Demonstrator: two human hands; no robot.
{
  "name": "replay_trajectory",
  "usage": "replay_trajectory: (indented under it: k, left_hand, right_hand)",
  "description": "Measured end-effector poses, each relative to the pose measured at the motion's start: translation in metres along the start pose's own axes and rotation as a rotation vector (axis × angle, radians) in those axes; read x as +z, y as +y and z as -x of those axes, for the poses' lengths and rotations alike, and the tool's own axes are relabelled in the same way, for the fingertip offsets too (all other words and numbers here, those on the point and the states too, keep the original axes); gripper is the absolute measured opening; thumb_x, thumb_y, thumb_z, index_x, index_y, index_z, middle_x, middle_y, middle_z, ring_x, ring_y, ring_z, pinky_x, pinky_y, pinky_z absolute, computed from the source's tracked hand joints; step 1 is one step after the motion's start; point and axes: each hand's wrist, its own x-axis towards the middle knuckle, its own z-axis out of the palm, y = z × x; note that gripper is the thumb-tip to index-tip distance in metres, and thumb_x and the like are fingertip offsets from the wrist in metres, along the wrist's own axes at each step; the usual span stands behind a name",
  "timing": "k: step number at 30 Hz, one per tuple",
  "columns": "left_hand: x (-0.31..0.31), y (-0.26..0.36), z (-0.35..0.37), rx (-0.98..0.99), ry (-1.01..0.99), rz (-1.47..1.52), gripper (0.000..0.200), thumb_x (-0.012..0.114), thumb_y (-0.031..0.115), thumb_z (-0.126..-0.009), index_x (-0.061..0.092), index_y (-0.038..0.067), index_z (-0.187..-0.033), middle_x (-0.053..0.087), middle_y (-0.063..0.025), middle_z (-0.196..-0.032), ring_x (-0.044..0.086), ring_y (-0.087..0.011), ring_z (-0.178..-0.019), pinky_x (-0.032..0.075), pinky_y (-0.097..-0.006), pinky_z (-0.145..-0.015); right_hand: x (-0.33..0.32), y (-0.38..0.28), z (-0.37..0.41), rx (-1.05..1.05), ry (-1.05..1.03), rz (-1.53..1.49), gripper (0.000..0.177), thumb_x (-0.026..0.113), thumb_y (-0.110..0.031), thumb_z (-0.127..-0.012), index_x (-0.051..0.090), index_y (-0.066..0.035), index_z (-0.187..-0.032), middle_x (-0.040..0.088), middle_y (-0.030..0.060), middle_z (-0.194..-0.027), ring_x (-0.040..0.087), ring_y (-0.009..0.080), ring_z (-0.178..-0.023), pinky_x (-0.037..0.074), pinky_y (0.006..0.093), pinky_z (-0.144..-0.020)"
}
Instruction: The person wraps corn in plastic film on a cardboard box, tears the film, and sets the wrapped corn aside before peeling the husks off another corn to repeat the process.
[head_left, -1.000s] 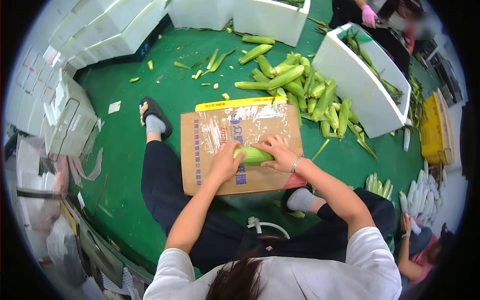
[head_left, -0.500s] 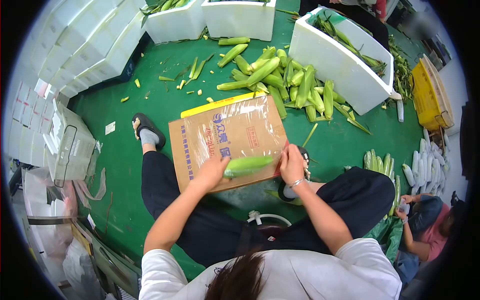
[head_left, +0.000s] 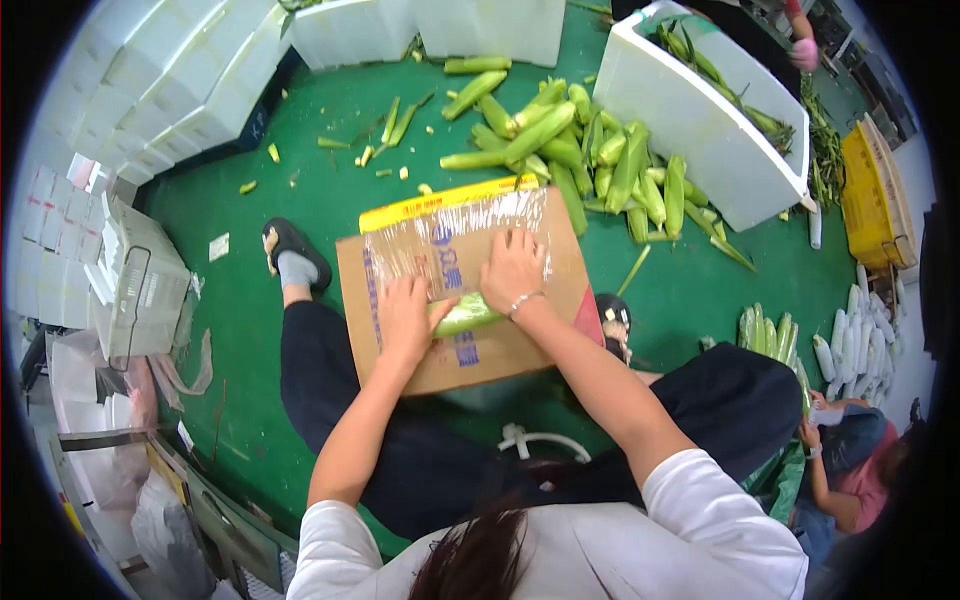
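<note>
Glossy clear plastic film [head_left: 395, 250] over matt brown cardboard box [head_left: 525, 355]

Green floor [head_left: 250, 350], stacked white boxes [head_left: 170, 75], yellow crate [head_left: 875, 200] near the wall

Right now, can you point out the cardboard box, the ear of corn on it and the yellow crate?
Cardboard box [head_left: 500, 352]: head view, bare cardboard near its lower edge.
Ear of corn [head_left: 468, 315]: head view, middle of its visible green part.
Yellow crate [head_left: 866, 200]: head view, its outer side wall.
</note>
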Motion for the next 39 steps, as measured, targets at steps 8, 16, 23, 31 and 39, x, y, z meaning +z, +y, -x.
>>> replay_trajectory:
  k: [8, 16, 23, 31, 39]
  left_hand:
    - [0.028, -0.015, 0.003, 0.297, -0.044, 0.009, 0.072, 0.085, 0.032, -0.059, 0.051, -0.004, -0.113, 0.055, -0.0181, -0.108, 0.054, -0.0349, -0.096, 0.046, -0.0424, -0.082]
    - [0.019, 0.046, 0.143, -0.931, -1.368, 1.593, 0.060, 0.065, 0.052, -0.084, 0.063, -0.006, -0.099, 0.067, -0.0104, -0.080, 0.064, -0.0196, -0.072, 0.051, -0.0322, -0.066]
    - [-0.047, 0.060, 0.150, -0.266, -1.439, 0.560, 0.067, 0.068, 0.059, -0.077, 0.070, -0.005, -0.097, 0.069, -0.0136, -0.082, 0.064, -0.0208, -0.076, 0.049, -0.0312, -0.072]
    - [-0.035, 0.138, 0.049, -0.090, -0.060, 0.918, 0.041, 0.061, 0.038, -0.089, 0.066, -0.002, -0.083, 0.066, -0.0102, -0.079, 0.062, -0.0199, -0.072, 0.049, -0.0327, -0.070]
    - [0.103, 0.287, -0.060, -0.378, -1.097, 1.700, 0.044, 0.057, 0.036, -0.092, 0.051, 0.000, -0.115, 0.065, -0.0150, -0.087, 0.065, -0.0233, -0.080, 0.054, -0.0342, -0.068]
  right_hand:
    - [0.040, -0.005, -0.045, -0.256, -0.933, -0.494, 0.045, 0.044, -0.027, -0.095, 0.049, -0.001, -0.130, 0.053, 0.0185, -0.131, 0.047, 0.0360, -0.122, 0.032, 0.0448, -0.105]
    - [0.029, -0.007, 0.030, -0.442, -0.637, -0.323, 0.060, 0.043, -0.031, -0.097, 0.023, -0.006, -0.148, 0.026, 0.0136, -0.153, 0.024, 0.0302, -0.141, 0.019, 0.0452, -0.115]
    - [-0.027, 0.015, 0.110, -0.228, -0.735, -0.787, 0.046, 0.047, -0.039, -0.096, 0.057, -0.001, -0.120, 0.062, 0.0192, -0.116, 0.058, 0.0291, -0.108, 0.044, 0.0395, -0.092]
    - [-0.118, 0.072, 0.202, 0.966, -0.034, -1.349, 0.045, 0.049, -0.046, -0.096, 0.062, -0.003, -0.103, 0.067, 0.0101, -0.085, 0.065, 0.0177, -0.061, 0.050, 0.0259, -0.046]
    - [-0.139, 0.110, 0.190, 0.949, -0.058, -1.957, 0.025, 0.055, -0.030, -0.094, 0.057, -0.006, -0.100, 0.060, 0.0038, -0.073, 0.050, 0.0104, -0.049, 0.039, 0.0234, -0.038]
